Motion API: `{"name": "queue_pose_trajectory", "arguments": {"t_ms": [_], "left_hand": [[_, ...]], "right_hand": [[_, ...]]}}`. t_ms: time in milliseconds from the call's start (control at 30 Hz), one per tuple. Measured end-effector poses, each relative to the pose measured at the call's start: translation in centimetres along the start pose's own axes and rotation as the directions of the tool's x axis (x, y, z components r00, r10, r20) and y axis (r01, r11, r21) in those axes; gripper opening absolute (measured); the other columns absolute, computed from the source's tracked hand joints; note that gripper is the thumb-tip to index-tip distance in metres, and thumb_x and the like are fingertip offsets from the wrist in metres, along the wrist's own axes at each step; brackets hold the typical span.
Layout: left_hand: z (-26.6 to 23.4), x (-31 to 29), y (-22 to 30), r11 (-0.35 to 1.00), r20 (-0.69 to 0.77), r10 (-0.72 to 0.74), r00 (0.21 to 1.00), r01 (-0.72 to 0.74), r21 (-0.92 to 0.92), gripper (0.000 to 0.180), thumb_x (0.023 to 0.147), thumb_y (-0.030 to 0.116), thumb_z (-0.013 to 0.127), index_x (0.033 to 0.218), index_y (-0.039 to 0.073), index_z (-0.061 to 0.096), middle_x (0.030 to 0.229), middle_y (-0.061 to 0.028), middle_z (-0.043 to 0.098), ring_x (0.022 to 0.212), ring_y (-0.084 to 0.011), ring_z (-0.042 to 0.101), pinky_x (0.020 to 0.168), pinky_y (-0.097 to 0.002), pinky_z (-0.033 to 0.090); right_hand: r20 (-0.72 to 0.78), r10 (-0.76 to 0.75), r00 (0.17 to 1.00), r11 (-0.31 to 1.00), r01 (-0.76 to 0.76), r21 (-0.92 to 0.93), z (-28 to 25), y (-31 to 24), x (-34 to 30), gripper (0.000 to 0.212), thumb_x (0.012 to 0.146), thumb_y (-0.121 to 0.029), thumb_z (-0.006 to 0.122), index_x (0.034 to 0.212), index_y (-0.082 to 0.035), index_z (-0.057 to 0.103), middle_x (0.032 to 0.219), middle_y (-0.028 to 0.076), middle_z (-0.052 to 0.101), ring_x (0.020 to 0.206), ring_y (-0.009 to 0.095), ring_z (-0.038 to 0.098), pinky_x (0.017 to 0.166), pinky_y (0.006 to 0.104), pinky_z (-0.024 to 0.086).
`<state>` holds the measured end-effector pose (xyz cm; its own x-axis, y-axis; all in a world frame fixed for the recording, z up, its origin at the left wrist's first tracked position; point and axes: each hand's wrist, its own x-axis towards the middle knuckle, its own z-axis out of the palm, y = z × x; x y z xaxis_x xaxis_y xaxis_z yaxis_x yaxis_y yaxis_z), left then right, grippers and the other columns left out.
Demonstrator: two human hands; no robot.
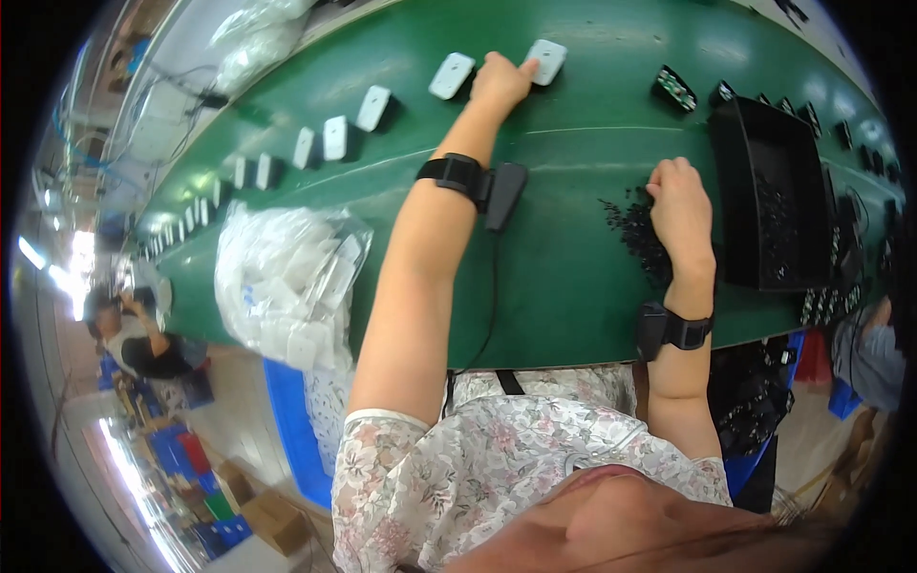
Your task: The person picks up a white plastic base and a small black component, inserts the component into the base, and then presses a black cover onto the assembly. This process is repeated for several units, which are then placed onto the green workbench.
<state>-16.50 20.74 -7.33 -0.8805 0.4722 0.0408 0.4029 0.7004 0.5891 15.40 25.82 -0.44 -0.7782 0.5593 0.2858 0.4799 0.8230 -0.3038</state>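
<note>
At the far middle of the green work surface, my left hand sits between two white-topped rectangular cases. Its thumb presses against the edge of the right-hand case, and its fingers are curled and partly hidden. The other case stands just left of the fingers. My right hand is closed in a pinch over the right side of a loose pile of small black parts. Whatever lies between those fingertips is too small to make out. Each forearm wears a black strap with a black box.
More white-topped cases run in a line toward the left. A clear plastic bag of white pieces lies at the near left. Right of my right hand is a black tray; black cases with green circuit boards stand beyond it.
</note>
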Motion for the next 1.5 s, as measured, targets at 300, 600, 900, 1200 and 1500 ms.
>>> {"name": "queue_pose_trajectory", "arguments": {"t_ms": [300,600,900,1200,1500], "left_hand": [[-9.1,-22.6,2.7,0.819,-0.161,0.565,0.809,-0.573,-0.004,0.026,0.080,0.028,0.067,0.089,0.007,0.055,0.086,-0.0103,0.059,0.077,-0.0304,0.061,0.063,-0.0407,0.049],[-19.5,-25.4,-9.5,0.717,-0.200,0.438,0.876,-0.206,0.666,0.010,0.076,0.016,0.062,0.079,0.006,0.060,0.086,-0.0076,0.055,0.088,-0.0247,0.052,0.070,-0.0351,0.044],[-17.2,-22.0,-10.5,0.415,0.118,0.137,0.984,-0.165,0.895,0.020,0.077,0.024,0.059,0.086,0.014,0.074,0.096,-0.0028,0.060,0.099,-0.0219,0.046,0.080,-0.0359,0.033],[-13.4,-26.0,-4.8,0.621,-0.124,0.752,0.648,-0.631,0.465,0.014,0.074,0.019,0.063,0.076,0.005,0.060,0.082,-0.0092,0.051,0.083,-0.0257,0.051,0.065,-0.0336,0.042],[-12.0,-25.4,-4.4,0.819,-0.199,0.572,0.795,-0.541,0.194,0.051,0.069,0.023,0.077,0.110,0.002,0.056,0.095,-0.0122,0.051,0.089,-0.0300,0.052,0.072,-0.0360,0.050]], "right_hand": [[-0.022,0.078,0.997,0.996,-0.077,0.046,-0.3,2.4,-0.1,0.015,0.082,-0.009,0.064,0.091,-0.003,0.053,0.085,0.015,0.057,0.077,0.035,0.056,0.067,0.0401,0.045],[0.068,0.197,0.978,0.965,-0.206,0.164,-1.3,0.4,0.8,0.012,0.087,-0.012,0.060,0.085,-0.001,0.058,0.081,0.014,0.060,0.064,0.028,0.054,0.061,0.0345,0.045],[0.081,0.109,0.991,0.850,-0.135,0.509,1.2,1.3,0.8,0.006,0.090,-0.003,0.056,0.093,0.001,0.059,0.071,0.003,0.057,0.062,0.008,0.052,0.057,0.0222,0.045],[0.021,0.088,0.996,0.711,-0.077,0.699,0.4,-2.1,0.1,0.009,0.090,-0.011,0.061,0.089,-0.002,0.060,0.073,0.000,0.057,0.062,0.005,0.049,0.054,0.0191,0.040],[0.123,0.096,0.988,0.570,-0.156,0.806,0.6,-4.5,0.3,0.008,0.089,-0.009,0.062,0.090,-0.001,0.060,0.076,0.000,0.060,0.065,0.005,0.053,0.057,0.0179,0.042]]}}
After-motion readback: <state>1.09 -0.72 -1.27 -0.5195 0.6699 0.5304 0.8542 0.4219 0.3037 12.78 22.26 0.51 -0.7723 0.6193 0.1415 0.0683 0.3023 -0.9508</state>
